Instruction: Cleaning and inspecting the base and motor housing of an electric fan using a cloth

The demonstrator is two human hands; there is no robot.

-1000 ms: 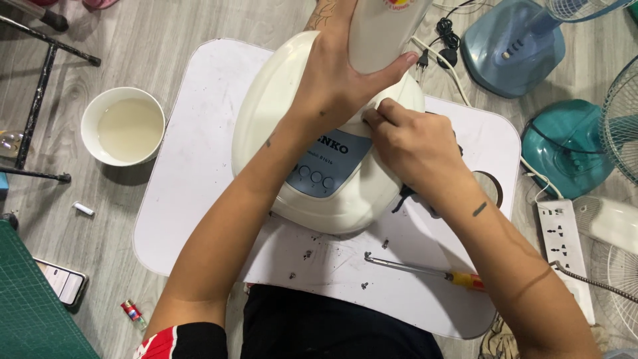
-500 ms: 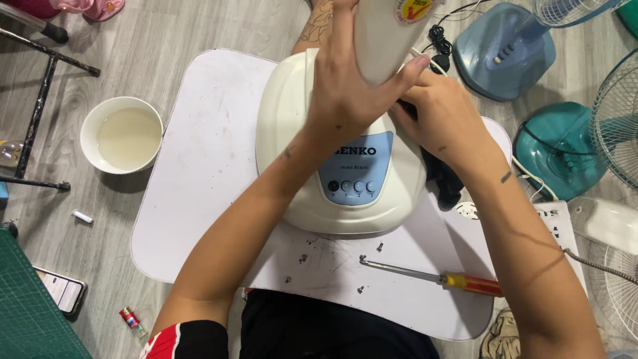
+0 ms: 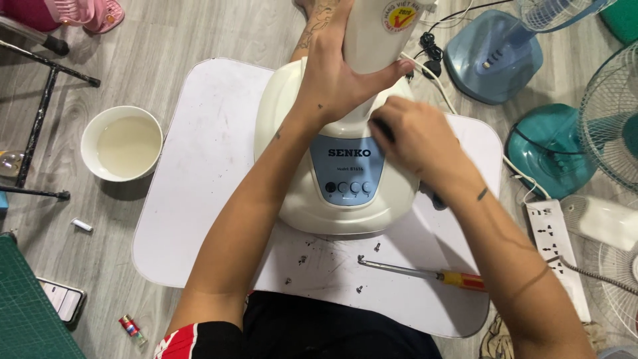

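Now the left hand [image 3: 339, 80] wraps its fingers around the smooth cream fan base [image 3: 339, 193]'s neck; the right hand [image 3: 415, 139], fingers curled, has slid down.

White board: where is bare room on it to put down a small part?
The white board is bare on its left side, between the bowl and the fan base. The near edge is crowded: loose screws and a screwdriver.

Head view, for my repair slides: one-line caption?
Left hand grips cream fan base column; right hand works beside it.
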